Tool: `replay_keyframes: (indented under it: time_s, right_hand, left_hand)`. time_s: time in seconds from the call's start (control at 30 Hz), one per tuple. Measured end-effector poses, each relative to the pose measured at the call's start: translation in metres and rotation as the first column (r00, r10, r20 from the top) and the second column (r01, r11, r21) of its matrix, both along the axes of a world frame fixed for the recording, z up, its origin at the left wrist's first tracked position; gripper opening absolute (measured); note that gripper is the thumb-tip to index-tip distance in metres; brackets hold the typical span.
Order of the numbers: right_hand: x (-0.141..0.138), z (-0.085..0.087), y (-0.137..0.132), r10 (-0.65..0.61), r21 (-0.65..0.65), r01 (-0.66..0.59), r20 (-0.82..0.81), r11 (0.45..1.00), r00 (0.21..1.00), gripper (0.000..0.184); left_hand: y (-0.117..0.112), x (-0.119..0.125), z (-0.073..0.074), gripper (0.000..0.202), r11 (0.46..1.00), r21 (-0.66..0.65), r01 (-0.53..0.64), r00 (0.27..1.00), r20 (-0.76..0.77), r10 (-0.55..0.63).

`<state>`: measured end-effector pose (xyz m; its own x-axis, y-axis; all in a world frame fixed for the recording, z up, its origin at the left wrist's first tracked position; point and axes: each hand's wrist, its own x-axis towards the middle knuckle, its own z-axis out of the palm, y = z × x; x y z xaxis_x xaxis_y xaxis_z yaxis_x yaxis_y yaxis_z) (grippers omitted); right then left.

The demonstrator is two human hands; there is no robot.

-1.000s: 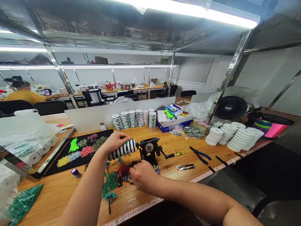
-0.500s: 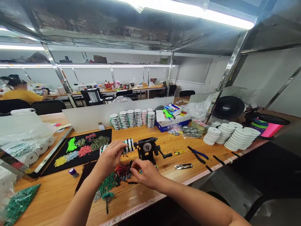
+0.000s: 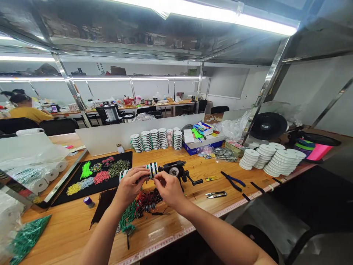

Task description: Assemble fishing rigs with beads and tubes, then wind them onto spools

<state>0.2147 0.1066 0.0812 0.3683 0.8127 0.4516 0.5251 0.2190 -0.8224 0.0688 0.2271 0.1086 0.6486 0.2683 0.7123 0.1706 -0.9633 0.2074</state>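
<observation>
A row of white spools [image 3: 153, 168] with dark green edges sits on the shaft of a black hand-cranked winder [image 3: 174, 170]. My left hand [image 3: 132, 184] curls over the left part of this row, its fingers closed round the spools. My right hand [image 3: 169, 188] is at the near side of the spools, thumb and fingertips pinched together; what they hold is too small to make out. Below both hands lies a loose pile of green sleeves [image 3: 129, 213], with red and black small parts [image 3: 147, 200] beside it.
Left, a black mat [image 3: 63, 193] carries coloured heaps of small parts. Behind the winder stand stacks of wound spools [image 3: 162, 138] and a blue box [image 3: 193, 149]. Rightward lie pliers [image 3: 233, 180], thread snips [image 3: 216, 194] and white spool stacks [image 3: 278, 162]. A person in yellow [image 3: 27, 114] sits far left.
My right hand has risen from the pile of small parts to the spools, fingertips now close to my left hand. My left hand stays at the spools. The view has shifted slightly.
</observation>
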Motion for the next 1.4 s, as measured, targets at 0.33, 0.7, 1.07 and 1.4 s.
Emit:
replay_keyframes:
  time_s: [0.33, 0.7, 1.07, 1.4]
  right_hand:
    - [0.002, -0.005, 0.013, 0.113, -0.089, -0.173, -0.464, 0.981, 0.879, 0.016]
    - [0.001, -0.006, -0.011, 0.166, 0.011, -0.184, -0.484, 0.983, 0.859, 0.019]
    - [-0.007, -0.062, -0.082, 0.284, 0.004, -0.318, 0.441, 0.948, 0.852, 0.028]
    - [0.065, -0.098, -0.099, -0.126, -0.34, 0.219, 0.274, 0.914, 0.953, 0.013]
  left_hand:
    - [0.001, 0.001, -0.003, 0.016, 1.0, 0.022, -0.017, 1.0, 0.003, 0.017]
    - [-0.003, 0.0, -0.002, 0.019, 0.998, 0.021, -0.052, 0.999, -0.006, 0.052]
    - [-0.001, 0.003, -0.001, 0.015, 1.0, 0.019, 0.01, 1.0, -0.017, -0.01]
    - [0.008, 0.007, -0.007, 0.018, 0.99, 0.129, 0.058, 0.997, 0.043, -0.064]
